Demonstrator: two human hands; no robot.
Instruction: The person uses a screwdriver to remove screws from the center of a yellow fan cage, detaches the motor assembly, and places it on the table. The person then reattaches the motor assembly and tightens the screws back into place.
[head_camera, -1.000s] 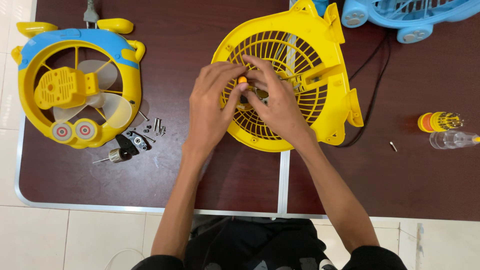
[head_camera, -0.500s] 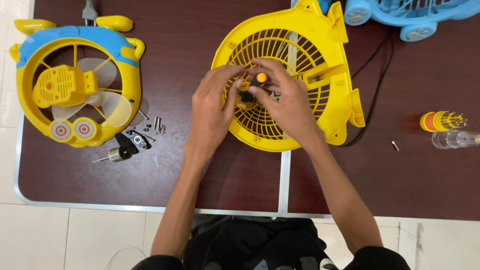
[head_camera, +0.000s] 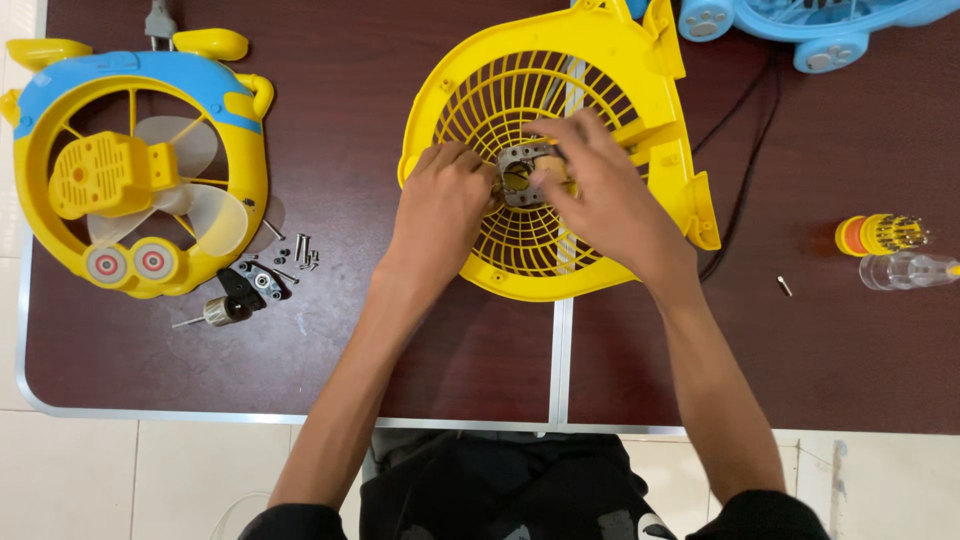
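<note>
— Dark bench (head_camera: 330, 150) under it all; where's the work?

— On the yellow fan grille (head_camera: 470, 100), mid-bench: light, stiff plastic, thin ribs probably snappable, best gripped by its rim.

— And the hands?

— Left hand (head_camera: 440, 205) and right hand (head_camera: 600, 195) both pinch the small metal motor plate (head_camera: 520, 165) at its hub, fingers curled close.

two bare hands – a left hand (head_camera: 440, 205) and a right hand (head_camera: 600, 195) – meet at one small grey metal motor plate (head_camera: 522, 170). one round yellow plastic fan grille (head_camera: 545, 150) lies there, one yellow-and-blue fan body with pale blades (head_camera: 135, 165), one partly seen blue plastic fan (head_camera: 810, 25). one small pile of loose metal screws (head_camera: 298, 250) – too small to count – one yellow screwdriver bit holder (head_camera: 875, 235), one clear plastic handle (head_camera: 910, 270).
</note>
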